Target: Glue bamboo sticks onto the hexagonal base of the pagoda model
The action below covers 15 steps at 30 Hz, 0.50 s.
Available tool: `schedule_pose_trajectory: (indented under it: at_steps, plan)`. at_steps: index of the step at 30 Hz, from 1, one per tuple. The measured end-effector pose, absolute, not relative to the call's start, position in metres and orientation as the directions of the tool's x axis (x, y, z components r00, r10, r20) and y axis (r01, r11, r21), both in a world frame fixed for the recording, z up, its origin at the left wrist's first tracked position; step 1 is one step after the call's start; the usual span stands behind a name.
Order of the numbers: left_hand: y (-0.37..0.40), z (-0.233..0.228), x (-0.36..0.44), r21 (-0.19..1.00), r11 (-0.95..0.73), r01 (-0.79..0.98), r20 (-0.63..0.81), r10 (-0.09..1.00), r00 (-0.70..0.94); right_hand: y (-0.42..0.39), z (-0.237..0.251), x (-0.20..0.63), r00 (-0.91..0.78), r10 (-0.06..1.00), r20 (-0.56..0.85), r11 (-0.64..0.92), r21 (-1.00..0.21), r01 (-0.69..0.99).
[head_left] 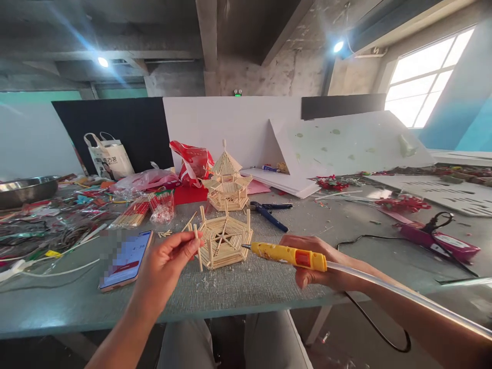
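Observation:
My left hand (177, 251) pinches a short wooden stick (198, 248) upright between thumb and fingers, at the left side of a hexagonal stick base (226, 238). That base lies on the table with small posts standing at several corners. In my right hand (307, 256) is a yellow hot glue gun (290, 254), a long clear glue stick trailing from its back. Its nozzle points left, close to the base's right side; whether it touches cannot be seen. Behind the base stands a tiered stick pagoda (226, 179) with a pointed roof.
Blue-handled pliers (271, 212) lie right of the pagoda. A phone (126, 260) rests left of my left hand, near bundled sticks (132, 211). A purple device (440, 242) with a black cord sits at right. Clutter and a metal bowl (26, 190) fill the left.

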State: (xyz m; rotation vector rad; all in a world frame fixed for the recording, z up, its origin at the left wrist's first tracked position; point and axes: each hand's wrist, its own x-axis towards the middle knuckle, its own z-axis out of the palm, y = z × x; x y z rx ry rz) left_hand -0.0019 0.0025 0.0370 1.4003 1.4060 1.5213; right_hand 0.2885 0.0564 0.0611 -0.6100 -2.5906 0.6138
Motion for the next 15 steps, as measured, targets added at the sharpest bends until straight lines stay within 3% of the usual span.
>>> schedule_pose_trajectory:
  at_steps: [8,15]
  plan:
    - [0.008,0.022,-0.018,0.942,-0.266,0.204,0.321,0.893,-0.317,0.064,0.042,0.25,-0.884,0.371,0.284,0.863,-0.458,0.215]
    - [0.013,0.008,-0.019,0.963,-0.26,0.07,0.268,0.893,-0.362,0.068,0.035,0.232,-0.903,0.326,0.279,0.883,-0.432,0.185]
